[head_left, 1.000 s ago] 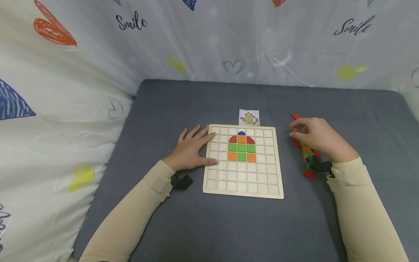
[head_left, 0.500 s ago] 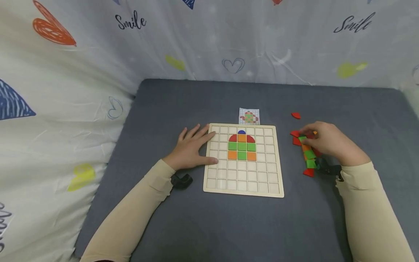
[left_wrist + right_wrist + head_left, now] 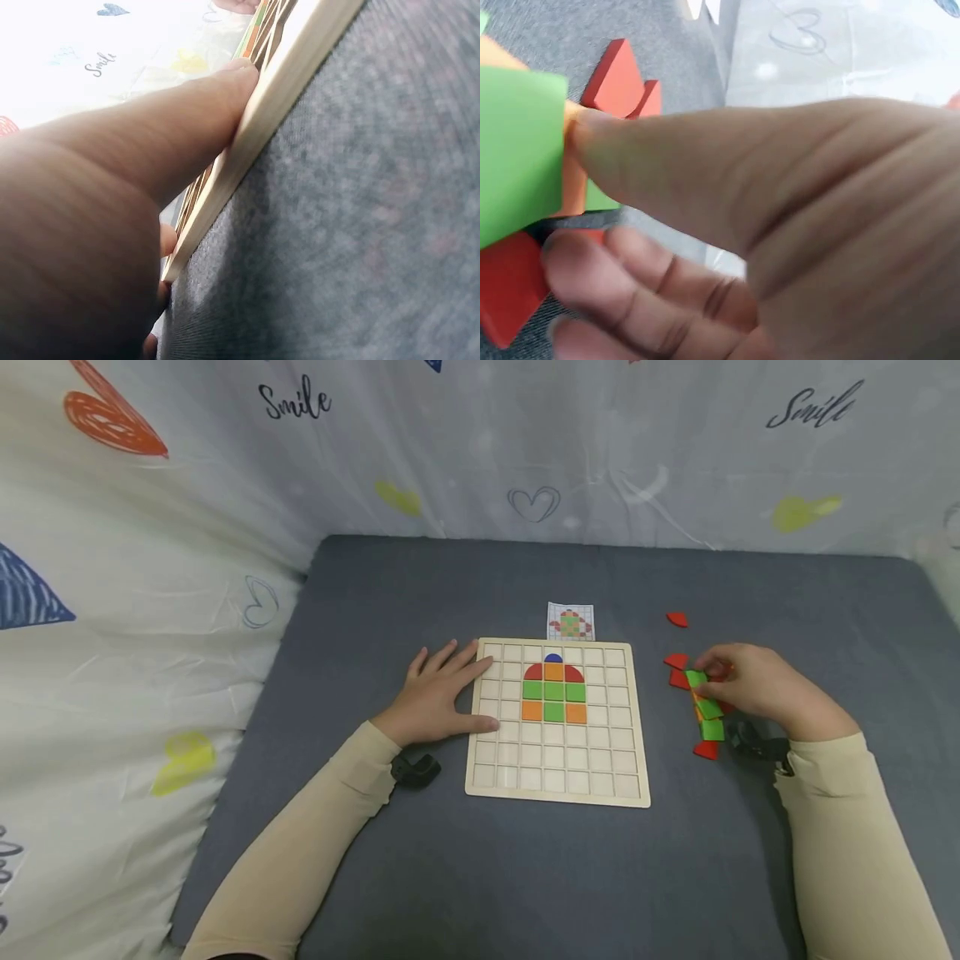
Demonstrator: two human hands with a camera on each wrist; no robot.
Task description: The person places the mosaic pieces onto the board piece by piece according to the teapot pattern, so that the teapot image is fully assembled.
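Observation:
My left hand (image 3: 438,697) rests at the left edge of a wooden grid board (image 3: 555,764), fingers spread and thumb on its rim. Green, orange, red and blue tiles form a shape in the board's upper middle, including a green tile (image 3: 554,691) and a blue half-round tile (image 3: 553,657). My right hand (image 3: 765,685) is at the loose tile pile right of the board, fingers bent. In the right wrist view its thumb touches an orange tile (image 3: 573,184) beside a green tile (image 3: 517,150). Whether the fingers grip a tile from the other side is hidden.
A small pattern card (image 3: 571,622) lies behind the board. Loose red tiles (image 3: 677,620) lie around the pile, one apart at the back. All stand on a grey cloth-covered table (image 3: 420,877), with printed white curtains (image 3: 480,452) at the back and left.
My right hand has come down from above the pile onto its tiles, shifting slightly right and nearer, uncovering the red and green tiles. My left hand stays on the board.

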